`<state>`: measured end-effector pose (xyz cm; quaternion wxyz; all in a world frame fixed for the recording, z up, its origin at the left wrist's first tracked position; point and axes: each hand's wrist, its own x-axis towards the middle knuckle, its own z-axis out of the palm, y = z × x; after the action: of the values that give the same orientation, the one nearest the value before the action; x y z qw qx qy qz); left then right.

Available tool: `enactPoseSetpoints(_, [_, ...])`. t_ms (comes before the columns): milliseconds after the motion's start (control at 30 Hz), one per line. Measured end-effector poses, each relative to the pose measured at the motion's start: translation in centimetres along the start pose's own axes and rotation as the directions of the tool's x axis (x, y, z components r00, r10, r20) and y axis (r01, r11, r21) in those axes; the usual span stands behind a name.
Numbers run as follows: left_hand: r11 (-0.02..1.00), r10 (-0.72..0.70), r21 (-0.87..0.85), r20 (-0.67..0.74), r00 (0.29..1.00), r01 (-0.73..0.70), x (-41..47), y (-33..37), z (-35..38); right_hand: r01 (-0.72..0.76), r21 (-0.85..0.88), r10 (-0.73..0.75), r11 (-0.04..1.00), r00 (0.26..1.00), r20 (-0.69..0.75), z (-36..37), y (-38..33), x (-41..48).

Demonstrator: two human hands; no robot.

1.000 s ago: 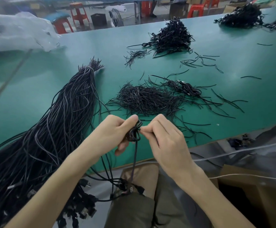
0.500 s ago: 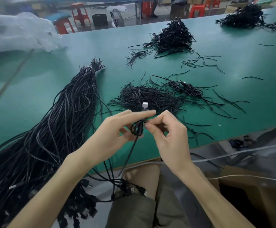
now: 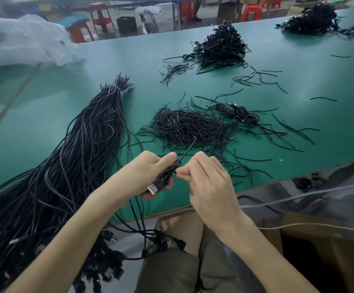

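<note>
My left hand grips a coiled black USB cable just above the near edge of the green table. The cable's silver plug sticks out below my fingers. One loose end of the cable rises up and to the right, toward the pile of ties. My right hand pinches the coil from the right side with curled fingers. What exactly sits between those fingertips is too small to tell.
A long bundle of black cables lies on the left and hangs off the table edge. A pile of short black ties lies ahead, coiled cables heaped farther back. A cardboard box stands lower right.
The coil has been bunched into my left fist. The silver plug, earlier above my fingers, now points down below them. My right hand has closed in on the coil.
</note>
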<state>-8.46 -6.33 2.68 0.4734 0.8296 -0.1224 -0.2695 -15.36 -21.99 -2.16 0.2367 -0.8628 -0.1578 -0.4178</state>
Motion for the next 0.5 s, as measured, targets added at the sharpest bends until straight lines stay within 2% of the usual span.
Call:
enactPoseSetpoints(67, [0.998, -0.005, -0.068, 0.013, 1.000, 0.005, 0.1, -0.2, 0.0, -0.049, 0.028, 0.047, 0.998, 0.998, 0.048, 0.0, 0.1, 0.0])
enactPoseSetpoints(100, [0.998, -0.002, -0.070, -0.006, 1.000, 0.002, 0.1, -0.3, 0.0, -0.131, 0.087, 0.122, 0.988, 0.987, 0.106, 0.1, 0.1, 0.1])
enactPoseSetpoints(133, [0.998, 0.005, -0.062, -0.033, 0.999, -0.007, 0.2, -0.4, 0.1, -0.273, 0.177, 0.241, 0.945, 0.953, 0.186, 0.0, 0.2, 0.4])
enactPoseSetpoints(167, [0.999, 0.014, -0.051, -0.059, 0.998, -0.017, 0.3, -0.6, 0.1, -0.456, 0.274, 0.384, 0.847, 0.880, 0.280, -0.1, 0.4, 0.7])
enactPoseSetpoints(200, [0.999, 0.020, -0.034, -0.086, 0.996, -0.023, 0.5, -0.7, 0.0, -0.621, 0.354, 0.512, 0.700, 0.781, 0.358, -0.3, 0.9, 1.2])
enactPoseSetpoints(267, [0.998, 0.024, 0.061, -0.175, 0.984, -0.014, 0.7, -1.2, -0.5, -0.775, 0.493, 0.688, 0.395, 0.606, 0.400, -1.0, 2.5, 2.6])
enactPoseSetpoints(300, [0.984, 0.033, 0.179, -0.245, 0.969, 0.012, 0.8, -1.7, -0.8, -0.779, 0.562, 0.755, 0.279, 0.539, 0.372, -1.3, 3.5, 3.6])
enactPoseSetpoints(367, [0.853, 0.102, 0.505, -0.405, 0.908, 0.130, 0.5, -2.5, -1.4, -0.714, 0.680, 0.840, 0.166, 0.463, 0.282, -1.9, 5.5, 5.7])
enactPoseSetpoints(433, [0.683, 0.153, 0.676, -0.503, 0.851, 0.277, 0.1, -3.1, -1.7, -0.661, 0.745, 0.830, 0.093, 0.465, 0.309, -2.1, 6.5, 7.1])
enactPoseSetpoints(500, [0.592, 0.053, 0.706, -0.514, 0.856, 0.388, 0.2, -3.4, -2.1, -0.708, 0.700, 0.755, 0.092, 0.508, 0.414, -2.0, 6.7, 7.2])
